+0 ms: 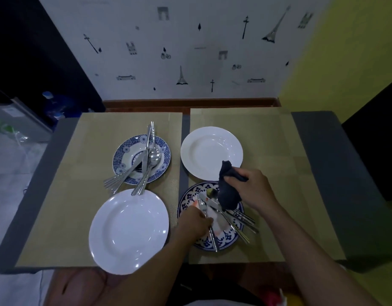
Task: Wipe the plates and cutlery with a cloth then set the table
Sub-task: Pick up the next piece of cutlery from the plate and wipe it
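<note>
My right hand grips a dark cloth that hangs over a blue-and-white patterned plate at the near right. On that plate lie several pieces of cutlery. My left hand is closed on a fork over the same plate. A white plate sits near left, its edge past the table front. Another white plate lies far right. A blue patterned plate at far left carries more forks, a knife and spoon.
Two tan placemats cover a grey table. A papered wall stands right behind the table. A water bottle and a grey box are on the floor at far left. My knees show below the front edge.
</note>
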